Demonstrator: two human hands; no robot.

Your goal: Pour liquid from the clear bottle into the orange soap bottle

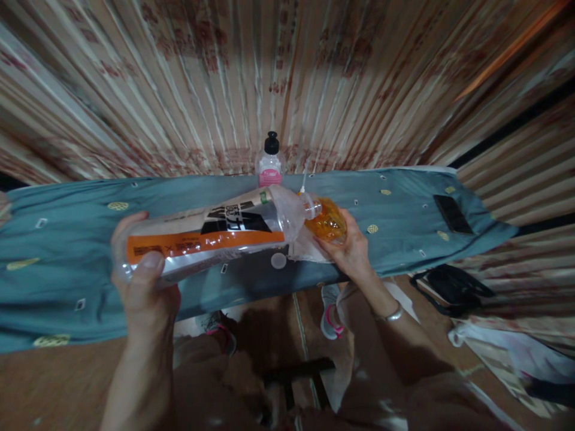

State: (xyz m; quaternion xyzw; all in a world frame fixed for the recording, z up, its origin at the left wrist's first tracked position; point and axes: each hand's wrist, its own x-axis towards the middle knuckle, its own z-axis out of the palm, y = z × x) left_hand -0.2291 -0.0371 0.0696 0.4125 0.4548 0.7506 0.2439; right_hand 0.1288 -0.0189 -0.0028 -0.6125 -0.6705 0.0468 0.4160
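bottle (211,240) is clasped near base by closed left hand (150,299), amber container (331,222) by curled right hand (354,251); spills could be caused by neck (312,207) slipping.

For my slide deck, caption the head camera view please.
Left hand tilting a large clear bottle, its neck meeting an amber container in the right hand.

A dark, phone-like slab (453,214) lies well to the right of the right hand (353,245); lower on that side sits a black bag (456,287), and beyond the hand hangs a pleated, patterned curtain (202,90)
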